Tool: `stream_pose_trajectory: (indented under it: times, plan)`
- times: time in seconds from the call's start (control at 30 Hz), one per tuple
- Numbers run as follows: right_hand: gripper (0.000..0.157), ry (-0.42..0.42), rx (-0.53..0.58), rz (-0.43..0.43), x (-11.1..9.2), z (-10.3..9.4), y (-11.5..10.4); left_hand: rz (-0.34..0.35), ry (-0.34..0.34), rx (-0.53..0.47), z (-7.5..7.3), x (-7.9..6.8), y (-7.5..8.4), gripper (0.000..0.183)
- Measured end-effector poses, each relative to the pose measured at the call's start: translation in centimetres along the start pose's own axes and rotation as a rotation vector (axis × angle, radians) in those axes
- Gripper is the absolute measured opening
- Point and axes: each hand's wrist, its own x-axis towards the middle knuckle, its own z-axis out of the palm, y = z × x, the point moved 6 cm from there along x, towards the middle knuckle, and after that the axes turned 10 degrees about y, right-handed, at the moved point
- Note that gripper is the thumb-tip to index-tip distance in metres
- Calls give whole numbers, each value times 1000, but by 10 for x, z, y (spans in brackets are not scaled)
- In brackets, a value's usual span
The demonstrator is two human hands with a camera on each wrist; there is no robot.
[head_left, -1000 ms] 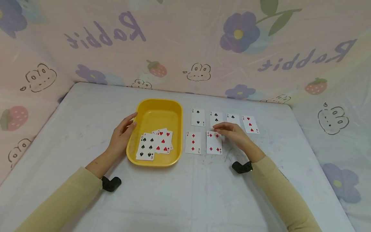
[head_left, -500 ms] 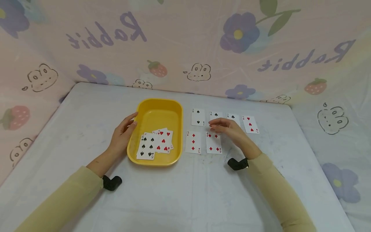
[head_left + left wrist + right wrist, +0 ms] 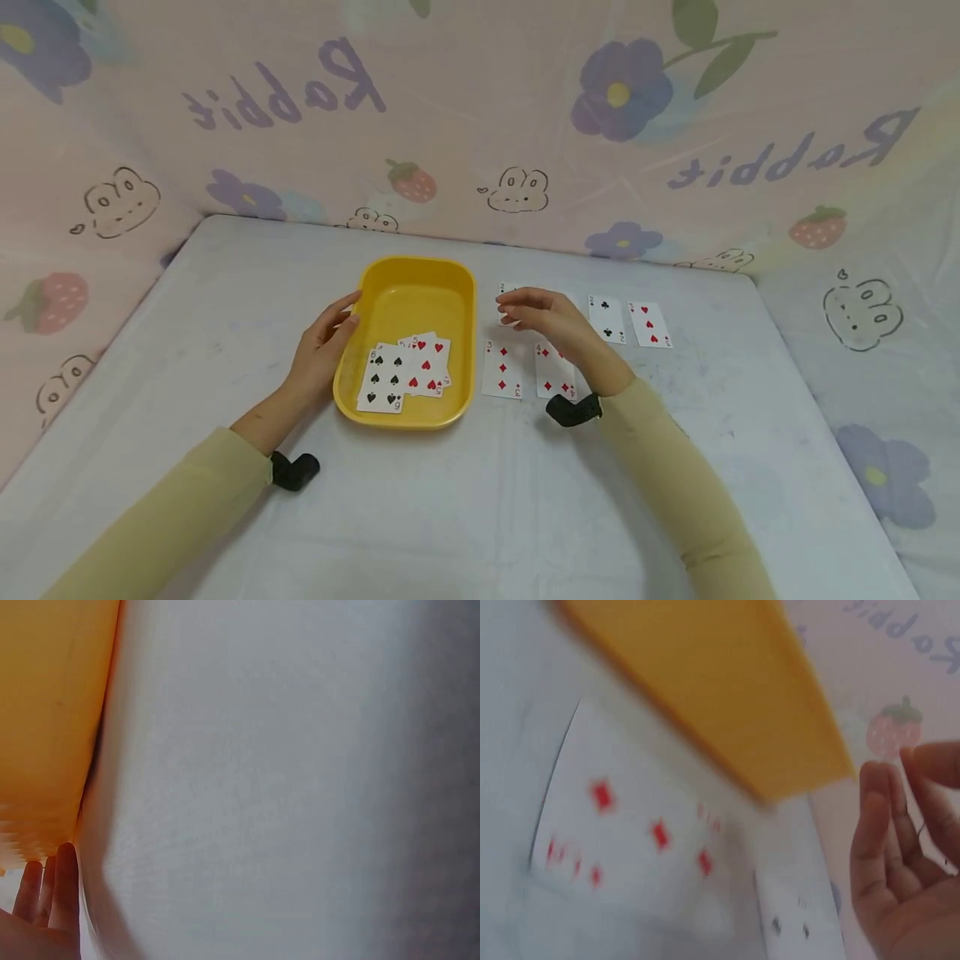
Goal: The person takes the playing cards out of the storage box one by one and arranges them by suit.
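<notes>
My left hand (image 3: pixel 318 354) rests against the left side of a yellow tray (image 3: pixel 345 400). In the left wrist view its fingers (image 3: pixel 66 889) lie fairly straight along the tray's outer wall. Inside the tray, a six of spades (image 3: pixel 381 383) overlaps a five of hearts (image 3: pixel 427 367), with other card edges beneath. My right hand (image 3: pixel 551 321) hovers with bent fingers and nothing visible between them. It partly covers the two of spades (image 3: pixel 504 288) and the four of diamonds (image 3: pixel 555 383), and hides the three of clubs. The three of diamonds (image 3: pixel 502 368) lies face up between tray and hand.
Right of the right hand lie a two of clubs (image 3: pixel 606 318) and a three of hearts (image 3: pixel 650 325). A white cloth (image 3: pixel 435 517) covers the table. Patterned fabric (image 3: pixel 450 83) hangs behind and along the sides. Each wrist carries a black device (image 3: pixel 573 411).
My right hand has moved left, from over the clubs cards and four of diamonds toward the two of spades, uncovering the two of clubs. My left hand stays at the tray.
</notes>
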Motion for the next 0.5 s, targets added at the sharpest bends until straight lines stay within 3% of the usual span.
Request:
stream_pose_trajectory:
  times: [0.17,0.5]
  plan:
    - [36,31,53,101,7,16,-11,-7,-1,-4,0,1,-2,47]
    - [34,-30,43,137,15,51,-28,2,0,3,0,3,-4,47]
